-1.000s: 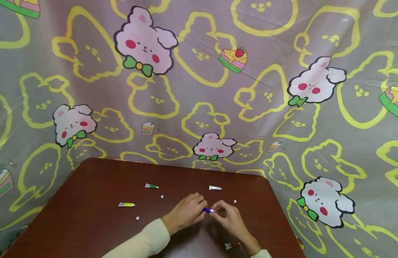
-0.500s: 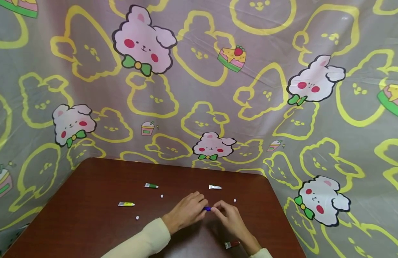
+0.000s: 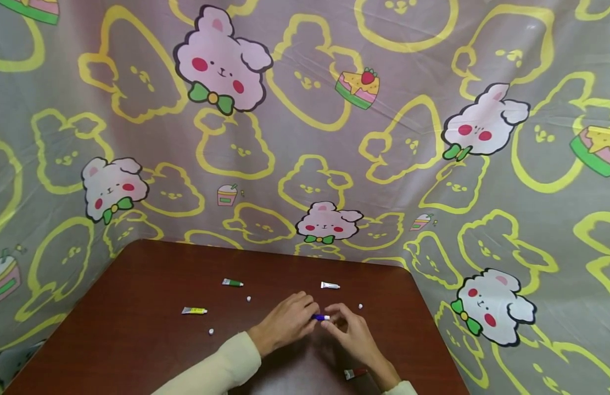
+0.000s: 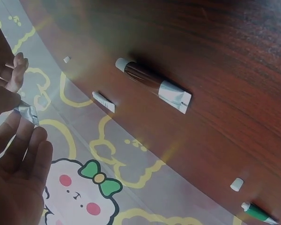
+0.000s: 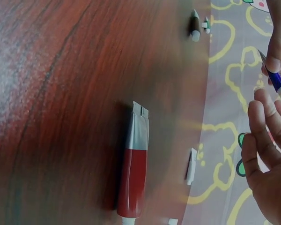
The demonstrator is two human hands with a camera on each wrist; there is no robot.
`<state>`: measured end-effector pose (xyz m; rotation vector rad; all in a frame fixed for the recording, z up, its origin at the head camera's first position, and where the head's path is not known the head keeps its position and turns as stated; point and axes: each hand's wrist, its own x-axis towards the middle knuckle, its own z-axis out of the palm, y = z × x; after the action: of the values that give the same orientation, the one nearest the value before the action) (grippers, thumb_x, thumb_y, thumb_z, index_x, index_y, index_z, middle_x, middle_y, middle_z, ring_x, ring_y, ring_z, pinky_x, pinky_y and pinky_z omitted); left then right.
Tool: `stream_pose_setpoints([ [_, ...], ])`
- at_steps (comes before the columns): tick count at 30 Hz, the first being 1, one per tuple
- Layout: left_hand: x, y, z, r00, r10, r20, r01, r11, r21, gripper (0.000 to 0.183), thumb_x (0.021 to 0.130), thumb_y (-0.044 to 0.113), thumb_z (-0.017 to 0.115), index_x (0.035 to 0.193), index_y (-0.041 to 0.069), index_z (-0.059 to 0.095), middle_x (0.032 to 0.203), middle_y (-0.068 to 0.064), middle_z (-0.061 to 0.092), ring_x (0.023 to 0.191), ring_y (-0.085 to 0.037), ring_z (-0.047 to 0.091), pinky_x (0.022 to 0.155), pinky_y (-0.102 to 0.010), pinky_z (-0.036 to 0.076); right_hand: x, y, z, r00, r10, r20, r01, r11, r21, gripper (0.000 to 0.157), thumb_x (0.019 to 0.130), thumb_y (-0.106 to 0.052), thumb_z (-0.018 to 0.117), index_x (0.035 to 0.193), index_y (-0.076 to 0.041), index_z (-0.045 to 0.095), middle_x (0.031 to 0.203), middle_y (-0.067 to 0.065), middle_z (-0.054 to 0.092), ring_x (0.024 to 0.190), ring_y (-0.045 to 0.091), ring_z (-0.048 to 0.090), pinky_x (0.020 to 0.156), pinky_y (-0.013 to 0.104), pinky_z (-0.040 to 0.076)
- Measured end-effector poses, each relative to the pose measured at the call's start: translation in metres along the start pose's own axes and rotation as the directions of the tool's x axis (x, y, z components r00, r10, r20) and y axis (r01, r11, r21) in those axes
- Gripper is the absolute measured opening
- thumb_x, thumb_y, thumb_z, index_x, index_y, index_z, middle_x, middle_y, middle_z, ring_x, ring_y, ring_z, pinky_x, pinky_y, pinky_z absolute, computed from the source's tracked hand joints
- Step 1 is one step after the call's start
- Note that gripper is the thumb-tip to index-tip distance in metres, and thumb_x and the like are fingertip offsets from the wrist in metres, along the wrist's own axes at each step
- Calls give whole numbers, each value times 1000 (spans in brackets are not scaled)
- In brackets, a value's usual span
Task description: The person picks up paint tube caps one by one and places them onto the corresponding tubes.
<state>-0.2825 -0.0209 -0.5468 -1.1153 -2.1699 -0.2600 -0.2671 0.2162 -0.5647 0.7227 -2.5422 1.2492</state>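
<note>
While both bare hands meet over the right-hand middle of a brown table [image 3: 146, 291], the left hand [image 3: 287, 319] pinches a small blue tube [image 3: 319, 317] between thumb and fingers, its white cap [image 3: 326, 317] pointing right. Just beside it, the right hand [image 3: 356, 336] has its thumb and fingers apart around the cap, not gripping it; whether a fingertip touches the cap cannot be told. So the tube is held above the table, in the left hand and immediately left of the right hand's fingers.

The step in hand looks to be turning the cap. The next move seems to call for the right thumb and fingers to close on it and twist, with the left hand holding the tube steady.

Farther off lie a green tube [image 3: 233, 283] and a white tube [image 3: 330, 286]; a yellow tube [image 3: 194, 311] lies at left. Each has a loose white cap near it. A red tube [image 3: 355, 374] lies at the near right, beside the right forearm.
</note>
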Motion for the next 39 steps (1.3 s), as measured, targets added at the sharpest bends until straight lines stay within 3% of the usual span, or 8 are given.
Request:
stream_pose_setpoints([
  [10, 1, 2, 1, 1000, 6, 5, -6, 1000, 11, 22, 89, 30, 89, 98, 18, 72, 92, 8, 64, 85, -11, 56, 75, -25, 50, 0, 1, -2, 1000, -10, -4, 10, 999, -35, 7, 100, -17, 79, 100, -15, 73, 87, -6, 77, 78, -2, 67, 69, 26, 59],
  [19, 6, 6, 0, 998, 7, 62, -10, 999, 42, 20, 92, 32, 87, 101, 21, 73, 95, 9, 66, 89, -10, 60, 80, -26, 53, -2, 3, -3, 997, -82, 6, 82, 996, -31, 13, 105, -14, 71, 93, -8, 74, 79, 10, 74, 67, 0, 57, 60, 21, 49],
  [27, 8, 8, 0, 999, 32, 25, -34, 998, 61, 22, 91, 33, 86, 98, 20, 70, 93, 8, 63, 87, -11, 58, 79, -27, 53, -3, 4, -4, 999, -49, 22, 49, 999, -22, 24, 106, -10, 67, 88, -25, 69, 74, -14, 58, 65, -5, 51, 58, 21, 46],
  [39, 7, 7, 2, 998, 53, 14, -54, 995, 85, 22, 89, 31, 86, 93, 20, 68, 90, 8, 63, 85, -11, 58, 77, -26, 52, -3, 6, -1, 999, -35, 28, 36, 999, -11, 32, 109, -13, 63, 78, -21, 59, 69, -19, 49, 61, -7, 44, 55, 17, 39],
])
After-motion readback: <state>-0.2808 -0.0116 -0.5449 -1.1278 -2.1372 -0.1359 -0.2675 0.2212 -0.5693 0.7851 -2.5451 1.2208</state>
